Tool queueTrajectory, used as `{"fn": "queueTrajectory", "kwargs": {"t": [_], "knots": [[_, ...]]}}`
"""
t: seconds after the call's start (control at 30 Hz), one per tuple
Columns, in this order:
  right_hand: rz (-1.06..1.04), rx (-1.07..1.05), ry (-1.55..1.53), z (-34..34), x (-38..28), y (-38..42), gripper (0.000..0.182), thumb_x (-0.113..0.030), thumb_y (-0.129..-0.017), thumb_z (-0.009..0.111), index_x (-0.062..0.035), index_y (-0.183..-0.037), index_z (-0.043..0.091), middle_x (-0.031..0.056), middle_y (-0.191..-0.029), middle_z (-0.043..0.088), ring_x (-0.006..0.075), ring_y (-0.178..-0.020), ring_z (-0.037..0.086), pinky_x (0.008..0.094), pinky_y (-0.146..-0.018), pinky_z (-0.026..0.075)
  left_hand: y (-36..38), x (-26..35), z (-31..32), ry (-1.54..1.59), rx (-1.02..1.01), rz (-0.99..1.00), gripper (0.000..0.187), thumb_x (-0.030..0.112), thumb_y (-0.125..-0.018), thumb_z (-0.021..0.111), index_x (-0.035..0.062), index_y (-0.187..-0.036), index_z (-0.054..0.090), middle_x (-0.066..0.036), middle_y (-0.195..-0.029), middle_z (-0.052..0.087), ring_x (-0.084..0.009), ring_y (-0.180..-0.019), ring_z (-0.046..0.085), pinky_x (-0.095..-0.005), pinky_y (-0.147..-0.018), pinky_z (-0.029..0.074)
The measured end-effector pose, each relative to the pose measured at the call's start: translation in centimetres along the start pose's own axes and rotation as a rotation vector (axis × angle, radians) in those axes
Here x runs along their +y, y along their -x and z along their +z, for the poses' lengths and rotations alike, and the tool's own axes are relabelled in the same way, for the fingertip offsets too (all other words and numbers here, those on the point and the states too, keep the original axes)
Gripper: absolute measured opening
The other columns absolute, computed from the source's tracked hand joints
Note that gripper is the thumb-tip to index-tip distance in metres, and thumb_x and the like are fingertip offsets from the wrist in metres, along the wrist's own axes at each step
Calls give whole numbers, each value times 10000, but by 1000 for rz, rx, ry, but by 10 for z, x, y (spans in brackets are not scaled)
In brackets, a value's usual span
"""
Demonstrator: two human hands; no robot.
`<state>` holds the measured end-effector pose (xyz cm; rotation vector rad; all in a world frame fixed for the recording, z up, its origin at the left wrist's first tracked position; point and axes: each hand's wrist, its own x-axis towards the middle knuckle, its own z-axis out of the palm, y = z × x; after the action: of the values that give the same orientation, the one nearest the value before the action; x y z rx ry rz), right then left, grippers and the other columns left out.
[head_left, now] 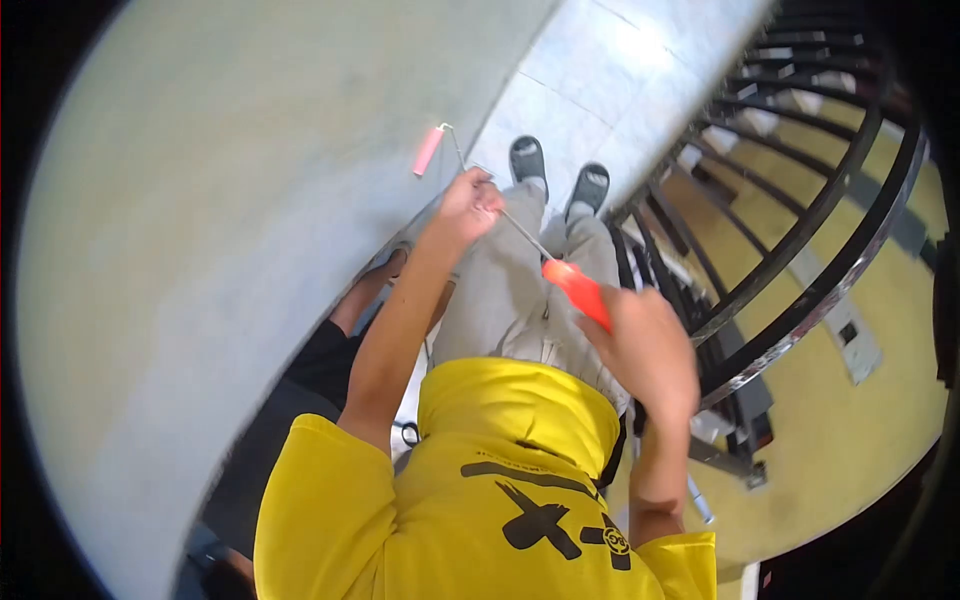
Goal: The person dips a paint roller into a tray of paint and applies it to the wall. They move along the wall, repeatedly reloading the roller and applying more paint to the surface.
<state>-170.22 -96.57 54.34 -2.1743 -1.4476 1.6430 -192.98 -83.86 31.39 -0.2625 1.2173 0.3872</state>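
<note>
A small paint roller runs diagonally in front of me, with a pink roller sleeve [428, 152] at one end and an orange-red handle [578, 292] at the other. My left hand [470, 205] is closed around its thin metal rod [525, 235], not far below the sleeve. Wrapped on the handle's lower end is my right hand [650, 350], slightly blurred. The sleeve overlaps the pale wall [250, 180] in this view.
Curved black metal railing [850, 240] stands close on my right, with a yellowish surface [850, 450] beyond it. Light floor tiles [570, 80] lie under my sandals [590, 185]. Another person's leg [355, 300] and dark clothing show at my left, beside the wall.
</note>
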Motion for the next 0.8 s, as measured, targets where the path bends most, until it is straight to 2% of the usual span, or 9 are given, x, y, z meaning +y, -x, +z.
{"fn": "queueTrajectory", "kwargs": {"t": [0.07, 0.13, 0.27, 0.37, 0.47, 0.53, 0.67, 0.77, 0.8], "knots": [[-77, 78, 9, -36, -2, 54, 224, -171, -735, 695, -1, -842, 596, 226, -683, 553, 427, -688, 533, 447, -598, 424, 66, -18, 36, 104, -100, 24, 250, 59, -836, 508, 106, -656, 339, 11, -557, 287, -120, -492, 311, -271, -496, 304], [-132, 65, 50, -65, -2, 105, 234, -174, -741, 695, -10, -855, 573, 214, -717, 571, 428, -698, 536, 451, -596, 424, 139, -40, 77, 124, -165, 117, 220, 56, -833, 517, 98, -677, 367, 14, -555, 286, -123, -493, 312, -280, -517, 317], [-198, 81, 57, -77, 7, 176, 382, -190, -719, 727, 35, -1004, 609, 251, -723, 552, 430, -653, 544, 386, -569, 446, 228, -74, 102, 149, -265, 305, 205, 54, -839, 523, 97, -691, 388, 11, -580, 306, -121, -499, 318, -289, -541, 330], [-239, 68, 24, -74, 28, 194, 430, -198, -701, 746, 44, -1036, 628, 236, -633, 492, 379, -517, 491, 343, -532, 435, 251, -96, 109, 107, -391, 481, 222, 55, -856, 526, 124, -698, 385, 18, -621, 319, -103, -506, 322, -283, -544, 329], [-216, 115, -130, -47, 90, 195, 440, -187, -684, 762, 42, -1040, 642, 160, -562, 435, 202, -448, 423, 298, -499, 396, 261, -115, 119, 123, -408, 540, 249, 56, -863, 526, 140, -691, 368, 30, -626, 309, -91, -504, 310, -278, -527, 321], [-265, 139, -101, -45, 104, 192, 430, -179, -683, 764, 41, -1034, 647, 124, -550, 420, 145, -458, 405, 285, -489, 381, 275, -118, 128, 126, -425, 593, 265, 57, -862, 529, 151, -694, 348, 38, -629, 303, -85, -501, 304, -268, -508, 301], [-373, 172, -177, -47, 112, 180, 392, -173, -726, 725, 34, -1046, 634, 122, -532, 463, 134, -463, 436, 280, -491, 386, 289, -124, 142, 148, -522, 653, 260, 61, -855, 540, 163, -711, 349, 48, -628, 297, -82, -504, 297, -256, -502, 277], [-277, 52, -248, -53, 112, 175, 266, -178, -761, 688, 18, -928, 620, 131, -547, 479, 172, -461, 465, 306, -494, 391, 289, -127, 149, 157, -506, 721, 236, 98, -853, 535, 152, -729, 341, 44, -615, 291, -71, -461, 259, -253, -463, 261], [-325, 93, -152, -52, 114, 173, 241, -181, -770, 681, 14, -885, 597, 137, -551, 480, 195, -463, 475, 318, -495, 393, 288, -129, 148, 171, -488, 718, 231, 112, -858, 531, 155, -731, 343, 45, -612, 287, -72, -461, 254, -255, -462, 257]]}}
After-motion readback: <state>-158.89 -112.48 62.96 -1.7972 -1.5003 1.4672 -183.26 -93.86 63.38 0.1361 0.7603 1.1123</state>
